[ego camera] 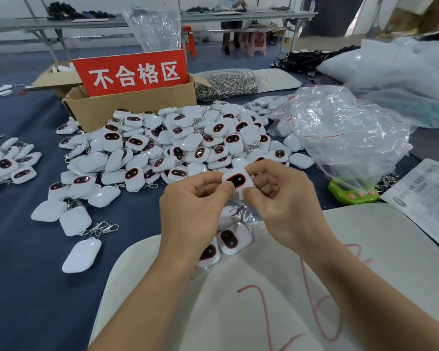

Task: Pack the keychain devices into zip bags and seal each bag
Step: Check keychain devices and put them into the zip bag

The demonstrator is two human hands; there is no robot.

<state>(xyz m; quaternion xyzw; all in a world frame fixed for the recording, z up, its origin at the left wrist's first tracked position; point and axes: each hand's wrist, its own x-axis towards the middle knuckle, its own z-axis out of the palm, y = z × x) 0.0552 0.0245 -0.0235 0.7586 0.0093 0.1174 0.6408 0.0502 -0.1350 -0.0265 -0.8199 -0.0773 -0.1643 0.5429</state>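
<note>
Left hand (pixel 195 201) and right hand (pixel 281 196) both pinch one keychain device (pixel 238 180) by its side edges, in the air just in front of the pile (pixel 178 145). Likely light, rigid, with a glossy, slippery shell. Grip the sides, not the dangling clasp (pixel 238 211). Can't tell if a bag is around it.

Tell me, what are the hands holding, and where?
One white keychain device: left hand pinches its left edge, right hand its right edge.

Long grey tables (pixel 61 23) by a pale wall (pixel 99 2), orange stool (pixel 190 40), pink stool (pixel 257 43)
</note>
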